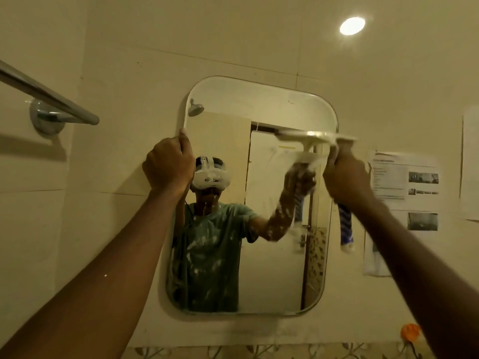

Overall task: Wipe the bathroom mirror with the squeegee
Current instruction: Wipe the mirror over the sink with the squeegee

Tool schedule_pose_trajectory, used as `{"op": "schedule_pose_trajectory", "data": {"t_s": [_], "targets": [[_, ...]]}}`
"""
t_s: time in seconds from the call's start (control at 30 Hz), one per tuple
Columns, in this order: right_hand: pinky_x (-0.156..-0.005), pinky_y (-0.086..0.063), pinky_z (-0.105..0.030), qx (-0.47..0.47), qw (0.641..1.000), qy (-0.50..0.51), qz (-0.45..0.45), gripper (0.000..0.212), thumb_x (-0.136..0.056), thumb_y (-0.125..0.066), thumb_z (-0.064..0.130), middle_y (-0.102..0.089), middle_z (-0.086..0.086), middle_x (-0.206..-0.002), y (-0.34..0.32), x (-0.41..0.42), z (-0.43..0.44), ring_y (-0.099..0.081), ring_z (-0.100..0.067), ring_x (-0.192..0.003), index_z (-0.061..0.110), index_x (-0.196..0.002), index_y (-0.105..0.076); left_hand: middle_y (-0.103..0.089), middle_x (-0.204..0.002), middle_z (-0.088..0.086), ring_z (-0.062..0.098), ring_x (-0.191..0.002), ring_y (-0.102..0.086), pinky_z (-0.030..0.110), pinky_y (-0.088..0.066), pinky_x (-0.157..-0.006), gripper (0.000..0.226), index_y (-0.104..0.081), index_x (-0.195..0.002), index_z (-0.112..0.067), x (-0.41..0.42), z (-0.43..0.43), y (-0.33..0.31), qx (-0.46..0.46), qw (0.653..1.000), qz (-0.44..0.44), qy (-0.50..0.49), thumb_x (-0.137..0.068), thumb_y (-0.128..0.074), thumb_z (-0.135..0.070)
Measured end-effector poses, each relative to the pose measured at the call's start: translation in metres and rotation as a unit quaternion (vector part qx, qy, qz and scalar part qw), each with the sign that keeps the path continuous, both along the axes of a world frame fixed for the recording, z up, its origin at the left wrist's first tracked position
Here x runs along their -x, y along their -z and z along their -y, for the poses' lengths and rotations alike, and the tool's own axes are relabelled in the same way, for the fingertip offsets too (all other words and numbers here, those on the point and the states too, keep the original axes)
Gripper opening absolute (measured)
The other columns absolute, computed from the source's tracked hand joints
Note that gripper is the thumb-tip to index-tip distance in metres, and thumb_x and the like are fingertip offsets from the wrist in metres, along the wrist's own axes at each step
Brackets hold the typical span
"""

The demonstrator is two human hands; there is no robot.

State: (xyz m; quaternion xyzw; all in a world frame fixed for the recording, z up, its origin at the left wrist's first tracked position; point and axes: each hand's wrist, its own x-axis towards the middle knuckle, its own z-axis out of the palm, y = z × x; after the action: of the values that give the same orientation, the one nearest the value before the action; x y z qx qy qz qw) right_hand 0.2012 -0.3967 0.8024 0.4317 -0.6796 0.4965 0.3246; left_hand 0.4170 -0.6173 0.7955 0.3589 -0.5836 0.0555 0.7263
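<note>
A rounded rectangular mirror hangs on the tiled wall ahead, smeared with white streaks. My left hand grips the mirror's left edge about a third of the way down. My right hand holds the squeegee by its handle; the pale blade lies level against the glass at the upper right and juts past the mirror's right edge. A blue-and-white end of the handle hangs below my right wrist. The squeegee is motion-blurred.
A chrome towel rail sticks out from the wall at the upper left. Printed paper sheets are stuck to the wall right of the mirror. An orange object sits low at the right. A ceiling light shines above.
</note>
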Motion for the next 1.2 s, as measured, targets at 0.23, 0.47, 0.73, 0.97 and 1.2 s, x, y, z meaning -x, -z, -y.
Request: {"op": "schedule_pose_trajectory", "data": {"t_s": [0.23, 0.47, 0.73, 0.97, 1.2], "targets": [[-0.053, -0.056, -0.038, -0.032, 0.998, -0.017, 0.045, 0.038, -0.105, -0.026, 0.037, -0.059, -0.006, -0.066, 0.062, -0.008, -0.018, -0.057, -0.018, -0.051, 0.015, -0.088, -0.053, -0.064, -0.076, 0.011, 0.022, -0.063, -0.053, 0.031, -0.041, -0.057, 0.060, -0.063, -0.076, -0.005, -0.005, -0.005, 0.001, -0.009, 0.999, 0.013, 0.038, -0.101, -0.026, -0.045], [-0.059, -0.055, -0.039, 0.048, 0.999, 0.010, -0.011, 0.041, -0.105, -0.026, 0.034, -0.053, -0.003, -0.065, -0.065, 0.004, -0.010, -0.058, -0.024, -0.059, 0.016, -0.079, -0.052, -0.051, -0.065, 0.005, 0.023, -0.056, -0.052, 0.028, -0.036, -0.051, 0.054, -0.058, -0.070, -0.006, -0.007, -0.003, 0.004, 0.012, 0.999, 0.031, 0.031, -0.102, -0.030, -0.040], [-0.037, -0.041, -0.016, 0.047, 0.998, -0.024, 0.034, 0.030, -0.104, -0.026, 0.036, -0.057, 0.000, -0.061, 0.075, 0.010, 0.008, -0.054, -0.006, -0.042, 0.023, -0.090, -0.049, -0.049, -0.063, 0.004, 0.020, -0.056, -0.046, 0.029, -0.032, -0.052, 0.050, -0.052, -0.065, -0.010, -0.004, 0.002, 0.008, 0.005, 0.999, 0.016, 0.028, -0.102, -0.030, -0.038], [-0.048, -0.050, -0.035, 0.035, 0.998, -0.021, 0.052, 0.039, -0.105, -0.026, 0.037, -0.055, -0.007, -0.064, 0.085, 0.000, -0.009, -0.053, -0.017, -0.049, 0.016, -0.084, -0.051, -0.050, -0.063, 0.006, 0.020, -0.055, -0.046, 0.027, -0.031, -0.049, 0.048, -0.050, -0.064, -0.012, -0.007, 0.002, 0.011, 0.019, 0.999, 0.033, 0.032, -0.102, -0.031, -0.036], [-0.054, -0.057, -0.042, 0.053, 0.998, 0.024, 0.006, 0.044, -0.105, -0.022, 0.040, -0.057, -0.009, -0.063, 0.005, 0.015, 0.001, -0.058, -0.026, -0.052, 0.023, -0.073, -0.047, -0.047, -0.061, 0.006, 0.020, -0.054, -0.044, 0.024, -0.024, -0.047, 0.049, -0.050, -0.065, -0.009, -0.009, 0.008, 0.024, 0.030, 0.998, 0.046, 0.018, -0.102, -0.031, -0.035]]}}
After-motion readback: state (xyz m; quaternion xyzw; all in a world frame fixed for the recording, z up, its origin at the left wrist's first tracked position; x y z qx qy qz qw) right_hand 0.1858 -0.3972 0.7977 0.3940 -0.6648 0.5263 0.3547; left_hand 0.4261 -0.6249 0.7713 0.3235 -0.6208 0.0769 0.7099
